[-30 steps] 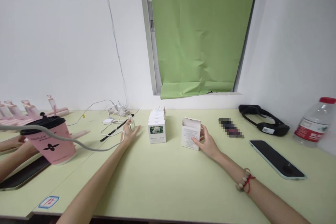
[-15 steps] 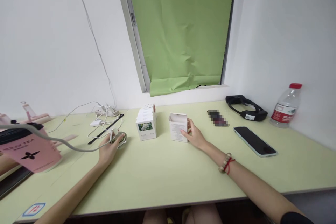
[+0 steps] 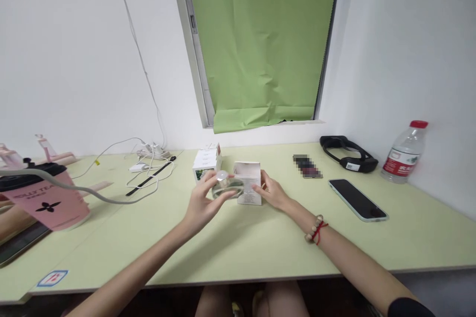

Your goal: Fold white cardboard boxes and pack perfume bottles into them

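My left hand (image 3: 198, 208) is closed around a small clear glass bottle (image 3: 228, 188) with a rounded whitish cap, lifted above the table and tilted. Just behind the bottle stands an upright white carton (image 3: 253, 194), its top open and fine print on its front. The bottle hides part of the carton's left side. My right hand (image 3: 274, 193) grips the carton's right side, thumb on the front and fingers behind. Left of it is a row of several closed white boxes (image 3: 207, 161); the front one has a flower picture, partly covered by my left hand.
A pink cup (image 3: 52, 200) with a black lid stands at the left, a grey cable (image 3: 92, 193) crossing before it. White chargers (image 3: 148, 151) lie behind. To the right are a phone (image 3: 357, 200), a black headset (image 3: 349, 154), a blurred item (image 3: 307, 166) and a water bottle (image 3: 404, 153).
My left hand has moved right and up from beside the cables, carrying the glass bottle in front of the open carton. My right hand keeps its grip on the carton.
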The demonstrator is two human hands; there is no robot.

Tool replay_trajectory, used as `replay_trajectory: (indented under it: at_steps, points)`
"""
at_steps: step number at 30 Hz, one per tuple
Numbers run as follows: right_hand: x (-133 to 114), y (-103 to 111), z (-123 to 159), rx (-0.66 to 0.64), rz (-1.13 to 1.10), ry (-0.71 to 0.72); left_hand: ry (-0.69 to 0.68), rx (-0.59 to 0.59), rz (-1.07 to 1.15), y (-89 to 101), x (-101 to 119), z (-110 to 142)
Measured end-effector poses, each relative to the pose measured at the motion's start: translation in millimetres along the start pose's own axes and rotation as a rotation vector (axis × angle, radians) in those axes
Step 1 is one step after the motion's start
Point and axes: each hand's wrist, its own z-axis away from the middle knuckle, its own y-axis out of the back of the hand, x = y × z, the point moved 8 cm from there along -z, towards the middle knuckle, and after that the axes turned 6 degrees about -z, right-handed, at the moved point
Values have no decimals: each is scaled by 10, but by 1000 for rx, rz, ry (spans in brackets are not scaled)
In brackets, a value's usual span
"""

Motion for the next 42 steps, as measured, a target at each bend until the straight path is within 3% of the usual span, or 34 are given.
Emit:
replay_trajectory:
  at_steps: [4, 9, 15, 25, 36, 42]
  points:
    - [-66, 11, 7, -44, 96, 12, -118, 143, -7, -96, 194, -399]
    - [-66, 46, -5, -20, 160, 28, -112, 183, -1, -337, 28, -573]
    - [-44, 40, -15, -23, 142, 33, -53, 169, 23, -528, -254, -475]
    - [-64, 36, 6, -17, 154, 15, -57, 153, 16, -661, -312, -299]
    - [-114, 48, 34, 9, 140, 13, -69, 198, 42, -650, -270, -253]
    - [-102, 42, 33, 13, 130, 30, 15, 267, 28, -559, -353, -242]
